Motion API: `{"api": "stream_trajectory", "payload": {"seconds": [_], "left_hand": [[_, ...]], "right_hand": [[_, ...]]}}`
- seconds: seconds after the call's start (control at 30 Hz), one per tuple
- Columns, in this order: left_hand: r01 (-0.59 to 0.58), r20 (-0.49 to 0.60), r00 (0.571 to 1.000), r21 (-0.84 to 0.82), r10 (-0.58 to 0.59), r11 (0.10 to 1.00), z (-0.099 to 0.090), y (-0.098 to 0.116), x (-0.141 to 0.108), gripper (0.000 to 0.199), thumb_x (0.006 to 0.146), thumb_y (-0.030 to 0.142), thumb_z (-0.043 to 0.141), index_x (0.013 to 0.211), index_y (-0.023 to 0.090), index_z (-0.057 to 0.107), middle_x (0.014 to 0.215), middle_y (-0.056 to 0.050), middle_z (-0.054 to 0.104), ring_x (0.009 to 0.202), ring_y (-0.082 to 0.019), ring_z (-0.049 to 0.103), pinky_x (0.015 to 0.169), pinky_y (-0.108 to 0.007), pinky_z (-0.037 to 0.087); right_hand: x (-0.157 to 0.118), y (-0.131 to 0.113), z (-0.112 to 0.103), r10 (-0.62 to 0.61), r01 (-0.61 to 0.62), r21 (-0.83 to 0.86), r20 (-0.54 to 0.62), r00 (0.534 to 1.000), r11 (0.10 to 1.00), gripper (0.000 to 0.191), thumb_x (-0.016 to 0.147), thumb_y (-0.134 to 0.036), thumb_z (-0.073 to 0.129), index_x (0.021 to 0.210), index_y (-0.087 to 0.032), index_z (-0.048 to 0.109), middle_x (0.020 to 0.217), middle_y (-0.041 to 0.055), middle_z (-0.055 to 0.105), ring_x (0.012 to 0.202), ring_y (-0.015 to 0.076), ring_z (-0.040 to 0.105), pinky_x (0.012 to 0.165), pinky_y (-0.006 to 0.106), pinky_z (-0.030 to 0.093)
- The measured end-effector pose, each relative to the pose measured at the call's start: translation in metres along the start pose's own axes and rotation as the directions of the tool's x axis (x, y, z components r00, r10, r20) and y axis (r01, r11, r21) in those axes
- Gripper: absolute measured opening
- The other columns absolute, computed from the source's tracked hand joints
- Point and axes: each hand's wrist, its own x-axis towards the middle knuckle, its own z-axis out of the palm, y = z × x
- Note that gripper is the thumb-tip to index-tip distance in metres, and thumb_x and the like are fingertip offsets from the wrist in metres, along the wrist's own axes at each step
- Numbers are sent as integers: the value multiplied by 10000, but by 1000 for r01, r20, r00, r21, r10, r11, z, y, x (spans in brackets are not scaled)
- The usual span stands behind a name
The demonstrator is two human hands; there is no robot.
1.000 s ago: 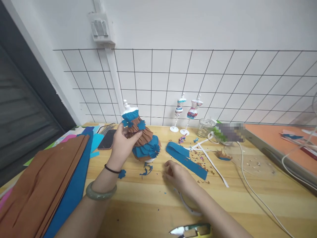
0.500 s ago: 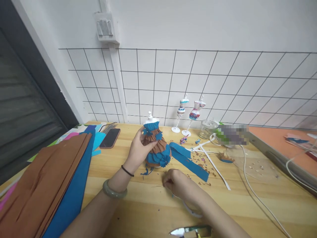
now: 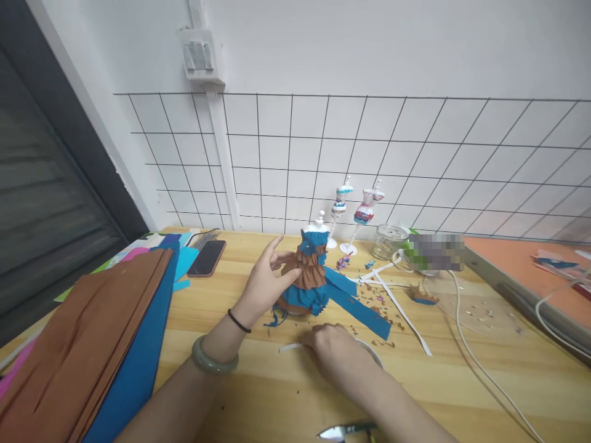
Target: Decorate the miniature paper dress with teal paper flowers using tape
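A miniature dress form point(image 3: 310, 277) in ruffled blue and brown crepe paper leans to the right on the table. My left hand point(image 3: 268, 277) is at its left side, fingers spread, index raised, thumb and fingertips against the brown ruffles. In front of the form, my right hand point(image 3: 335, 354) is closed, pinching a narrow white strip point(image 3: 290, 347) whose short end sticks out to the left. Blue paper strips point(image 3: 360, 314) lie right of the form. Scissors point(image 3: 341, 432) lie near the front edge, partly hidden by my right forearm.
Brown paper sheets point(image 3: 92, 314) and blue sheets are stacked at left, beside a phone point(image 3: 207, 258). Behind stand two small decorated dress forms point(image 3: 364, 212) and a glass jar point(image 3: 388, 241). Paper scraps point(image 3: 378, 301), white strips point(image 3: 404, 314) and a cable point(image 3: 480, 369) lie at right.
The dress form's top has swung to the right. My left fingers have loosened and spread. My right hand has moved slightly, and the white strip's end now shows at its left.
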Motion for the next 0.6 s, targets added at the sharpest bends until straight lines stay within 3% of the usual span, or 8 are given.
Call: {"api": "stream_trajectory", "payload": {"seconds": [0.2,0.6], "left_hand": [[18,14,1000,56,-18,998,2,3,-1,690,714,169,606,1332,155,299,1036,-105,619,1020,-195,558,947,-399,386],[-20,30,999,96,18,995,-4,5,1,667,721,114,528,1342,137,286,1063,-98,608,1057,-168,539,966,-339,373]], "right_hand": [[-4,-13,-10,-21,28,-164,42,999,986,351,692,72,463,899,-133,658,790,142,720,737,254,685,618,276,443],[4,-10,-2,-46,48,-222,14,999,974,356,693,106,443,883,-110,654,831,126,689,734,217,682,557,236,434]]}}
